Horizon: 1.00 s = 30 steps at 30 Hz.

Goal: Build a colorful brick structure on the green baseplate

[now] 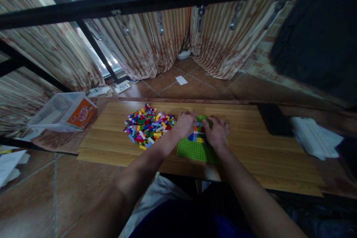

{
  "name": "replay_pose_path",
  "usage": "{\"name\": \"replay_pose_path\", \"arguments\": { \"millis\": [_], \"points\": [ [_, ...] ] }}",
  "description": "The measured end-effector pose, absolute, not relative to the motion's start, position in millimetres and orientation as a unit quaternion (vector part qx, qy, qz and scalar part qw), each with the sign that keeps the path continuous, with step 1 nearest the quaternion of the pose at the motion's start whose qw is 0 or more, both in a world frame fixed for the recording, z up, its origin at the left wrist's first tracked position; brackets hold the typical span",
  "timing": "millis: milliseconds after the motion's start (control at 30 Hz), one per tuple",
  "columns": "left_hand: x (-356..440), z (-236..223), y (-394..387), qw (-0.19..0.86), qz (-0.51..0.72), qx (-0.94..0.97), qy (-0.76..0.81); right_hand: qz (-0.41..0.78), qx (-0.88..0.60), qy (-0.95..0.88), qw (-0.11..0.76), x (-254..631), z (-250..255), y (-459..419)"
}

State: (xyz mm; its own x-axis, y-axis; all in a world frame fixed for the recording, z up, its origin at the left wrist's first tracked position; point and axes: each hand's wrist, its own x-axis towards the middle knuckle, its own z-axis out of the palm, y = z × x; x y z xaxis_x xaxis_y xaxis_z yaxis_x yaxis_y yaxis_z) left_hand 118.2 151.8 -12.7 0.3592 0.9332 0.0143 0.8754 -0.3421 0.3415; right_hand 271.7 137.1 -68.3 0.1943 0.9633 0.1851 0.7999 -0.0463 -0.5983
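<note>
A green studded baseplate [192, 150] lies on the wooden table in front of me. Toy building bricks [198, 134] in blue, red, white, orange, yellow and grey form a block of rows on its upper part. At the plate's upper left, my left hand [185, 123] is closed, its fingers bent toward the bricks; whatever is between the fingertips is hidden. My right hand [216, 130] rests over the plate's right side. Its thumb lies beside the brick rows, spread apart from the fingers, with green plate showing between them.
A pile of loose coloured bricks [149, 124] lies left of the plate on the wooden table [251, 148]. Beyond the table's left end stands a clear plastic box [60, 113] with an orange label. A black flat object [275, 119] and a white packet [312, 135] lie at the right.
</note>
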Motion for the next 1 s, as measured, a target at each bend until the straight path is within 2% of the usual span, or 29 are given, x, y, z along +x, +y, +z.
{"name": "replay_pose_path", "arguments": {
  "millis": [433,667,1000],
  "points": [
    [124.7,-12.6,158.0,0.096,0.063,0.834,0.54,0.117,-0.716,-0.598,0.34,260.5,-65.4,128.6],
    [121.9,-1.1,165.1,0.159,0.05,0.813,0.559,0.12,-0.712,-0.604,0.338,260.7,-65.3,127.0],
    [99.6,-27.1,161.0,0.337,0.216,0.733,0.55,0.08,-0.714,-0.609,0.336,261.2,-69.6,127.6]
  ]
}}
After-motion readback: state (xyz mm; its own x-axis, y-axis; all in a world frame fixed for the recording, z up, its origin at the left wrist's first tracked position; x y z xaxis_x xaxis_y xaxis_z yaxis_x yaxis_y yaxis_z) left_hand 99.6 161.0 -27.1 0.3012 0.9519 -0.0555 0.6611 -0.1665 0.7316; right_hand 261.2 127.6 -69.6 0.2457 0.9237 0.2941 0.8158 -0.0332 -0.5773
